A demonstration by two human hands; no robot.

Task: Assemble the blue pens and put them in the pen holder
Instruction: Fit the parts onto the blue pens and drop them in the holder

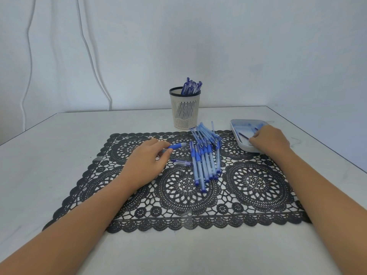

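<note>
My left hand [147, 161] grips a blue pen barrel [175, 146]; my right hand [270, 139] curls into the white tray [244, 148] of refills [243, 135], grasp unclear. The pen holder [184, 108] holds capped pens [191, 86].

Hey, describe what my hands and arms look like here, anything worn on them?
Both arms are bare as far as the frame shows: no sleeves on the left forearm or right forearm. The left hand and right hand wear no gloves, and no watch, bracelet or ring is visible.
</note>
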